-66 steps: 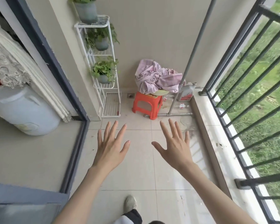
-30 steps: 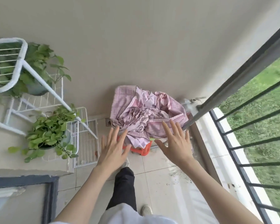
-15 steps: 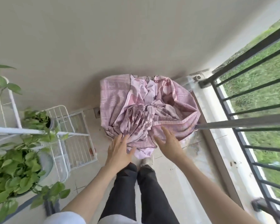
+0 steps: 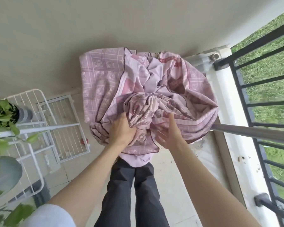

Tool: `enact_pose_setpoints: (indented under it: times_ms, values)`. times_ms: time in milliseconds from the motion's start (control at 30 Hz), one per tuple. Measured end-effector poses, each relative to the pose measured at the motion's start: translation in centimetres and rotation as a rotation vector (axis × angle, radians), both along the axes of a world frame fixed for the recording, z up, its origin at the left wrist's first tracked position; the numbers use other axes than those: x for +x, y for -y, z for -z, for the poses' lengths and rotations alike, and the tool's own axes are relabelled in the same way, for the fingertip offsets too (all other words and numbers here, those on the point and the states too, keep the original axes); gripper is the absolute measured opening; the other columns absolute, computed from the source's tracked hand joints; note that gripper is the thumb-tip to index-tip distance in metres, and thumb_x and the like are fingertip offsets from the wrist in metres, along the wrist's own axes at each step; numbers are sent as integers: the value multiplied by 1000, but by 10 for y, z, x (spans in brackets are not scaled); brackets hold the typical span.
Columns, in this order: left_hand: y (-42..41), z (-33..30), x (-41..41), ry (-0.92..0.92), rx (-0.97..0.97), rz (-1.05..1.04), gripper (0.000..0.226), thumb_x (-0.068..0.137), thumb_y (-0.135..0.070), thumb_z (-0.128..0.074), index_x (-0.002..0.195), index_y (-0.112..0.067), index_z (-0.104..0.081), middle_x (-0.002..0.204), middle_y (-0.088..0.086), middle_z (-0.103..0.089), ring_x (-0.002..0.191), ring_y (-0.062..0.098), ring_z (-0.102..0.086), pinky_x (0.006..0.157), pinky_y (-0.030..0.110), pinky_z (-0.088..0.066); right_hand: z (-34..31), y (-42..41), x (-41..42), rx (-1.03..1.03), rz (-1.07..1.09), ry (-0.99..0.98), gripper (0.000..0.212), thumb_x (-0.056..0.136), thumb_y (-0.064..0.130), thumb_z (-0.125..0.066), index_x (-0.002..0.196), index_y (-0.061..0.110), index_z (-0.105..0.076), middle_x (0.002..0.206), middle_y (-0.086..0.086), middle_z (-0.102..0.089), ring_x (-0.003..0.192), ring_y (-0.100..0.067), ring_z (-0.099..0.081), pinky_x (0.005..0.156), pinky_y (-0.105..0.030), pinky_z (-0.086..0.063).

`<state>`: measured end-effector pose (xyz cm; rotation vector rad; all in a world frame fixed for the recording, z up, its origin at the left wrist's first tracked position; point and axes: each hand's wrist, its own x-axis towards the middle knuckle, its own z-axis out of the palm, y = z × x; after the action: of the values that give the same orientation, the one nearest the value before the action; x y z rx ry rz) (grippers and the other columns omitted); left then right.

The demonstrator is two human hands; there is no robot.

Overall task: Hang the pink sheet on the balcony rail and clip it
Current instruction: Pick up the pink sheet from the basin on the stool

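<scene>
The pink checked sheet (image 4: 105,82) lies in a crumpled heap straight below me, against the beige wall. My left hand (image 4: 121,130) digs into its near folds, fingers curled round a bunch of the cloth. My right hand (image 4: 168,133) lies against the front of the heap with the fingers straight, their tips under a fold. The black balcony rail (image 4: 262,81) runs down the right side of the view, apart from the sheet. What the heap lies on is hidden, and no clips are in view.
A grey metal pole (image 4: 252,131) crosses from the right edge to the sheet. A white wire plant rack (image 4: 44,123) with leafy potted plants (image 4: 5,112) stands at the left. A white ledge (image 4: 236,145) runs under the rail. My dark-trousered legs (image 4: 129,194) stand on the tiled floor.
I have walked up to the heap and bent over it. Both hands went from open in the air to the sheet; the left now grips its folds.
</scene>
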<state>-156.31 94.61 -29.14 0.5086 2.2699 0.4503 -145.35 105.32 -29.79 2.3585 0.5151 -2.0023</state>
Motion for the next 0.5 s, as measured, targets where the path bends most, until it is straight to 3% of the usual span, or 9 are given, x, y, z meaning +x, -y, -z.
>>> enact_pose_setpoints:
  times_ms: [67, 133, 200, 267, 400, 500]
  values:
    - [7, -10, -11, 55, 97, 67, 37, 82, -20, -62, 117, -13, -53, 107, 3, -66, 98, 24, -61, 79, 31, -46, 4, -11, -4, 47, 157, 53, 47, 84, 49, -59, 109, 9, -58, 110, -7, -61, 89, -21, -60, 67, -35, -50]
    - [15, -21, -23, 126, 164, 83, 39, 79, -18, -65, 117, -18, -54, 103, -4, -67, 95, 18, -62, 81, 30, -48, 2, -18, -6, 103, 263, 69, 30, 89, 35, -59, 92, 4, -61, 90, -7, -63, 69, -19, -58, 57, -31, -46]
    - [19, -31, -34, 230, 231, -7, 42, 76, -12, -69, 115, -20, -55, 96, -12, -66, 93, 12, -63, 84, 29, -49, -11, -23, -8, 139, 337, -4, 29, 91, 27, -56, 71, 7, -53, 69, -5, -59, 57, -17, -56, 53, -29, -43]
    - [19, -41, -44, 332, 274, -132, 43, 74, -3, -68, 111, -20, -56, 94, -13, -65, 92, 11, -62, 85, 25, -48, -30, -28, -8, 187, 377, -151, 32, 94, 28, -51, 67, 12, -48, 63, -3, -60, 57, -13, -60, 58, -26, -43]
    - [9, -59, -54, 383, 317, -213, 40, 74, 0, -66, 101, -28, -55, 95, -12, -65, 91, 11, -62, 84, 28, -49, -54, -32, 0, 297, 353, -415, 21, 95, 32, -46, 84, 17, -56, 98, 0, -62, 90, -12, -59, 80, -26, -45]
    - [1, -69, -51, 371, 345, -159, 38, 75, 2, -65, 99, -26, -55, 90, -14, -63, 83, 3, -59, 73, 20, -45, -50, -22, 11, 324, 88, -275, 21, 93, 30, -50, 105, 16, -59, 117, 3, -58, 103, -10, -54, 87, -29, -45]
